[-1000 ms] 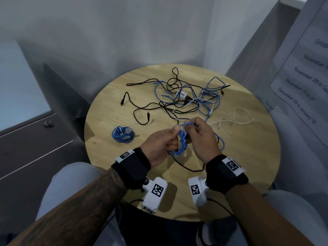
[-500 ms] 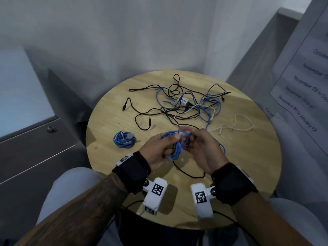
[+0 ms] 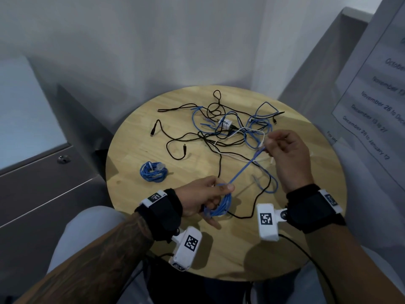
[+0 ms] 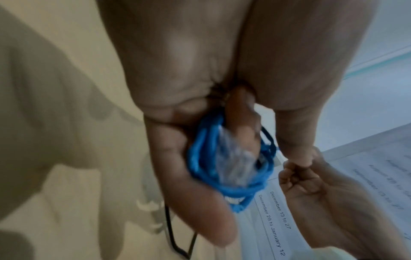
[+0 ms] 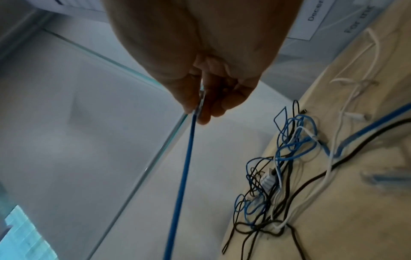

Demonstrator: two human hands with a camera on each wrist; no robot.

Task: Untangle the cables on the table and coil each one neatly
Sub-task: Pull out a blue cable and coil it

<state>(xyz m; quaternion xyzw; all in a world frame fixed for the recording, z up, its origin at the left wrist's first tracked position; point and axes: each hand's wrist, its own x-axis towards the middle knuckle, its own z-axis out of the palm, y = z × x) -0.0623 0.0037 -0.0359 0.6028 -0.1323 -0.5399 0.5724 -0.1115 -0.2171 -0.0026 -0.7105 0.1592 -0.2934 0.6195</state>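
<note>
A partly wound blue cable [image 3: 219,208] is held over the near part of the round wooden counter [image 3: 306,238]. Its coiled loops are gripped in the left hand [image 3: 202,199], with the thumb pressed on top of the bundle; in the left wrist view the loops [image 4: 231,168] are seen draped across the curled fingers, and a clear plug in the middle of them is blurred and hard to make out. From the coil a straight run of the same cable is stretched up and away to the right hand [image 3: 285,154], whose grip is narrow: the cable's end is pinched between thumb and fingertips. In the right wrist view [image 5: 213,98] the pinch is seen from beneath, and the plug at the end is mostly hidden by the fingers.

Beyond the coil, on the far half of the counter, a tangle of cables [image 3: 236,128] is left lying: black, blue and white strands crossed over one another, with a small white adapter [image 3: 225,123] in the middle. Which strand belongs to which cable cannot be told. Left of the held coil, a finished blue coil [image 3: 153,171] is set on the counter, well apart from the tangle. A white cable is partly covered by the right hand.
</note>
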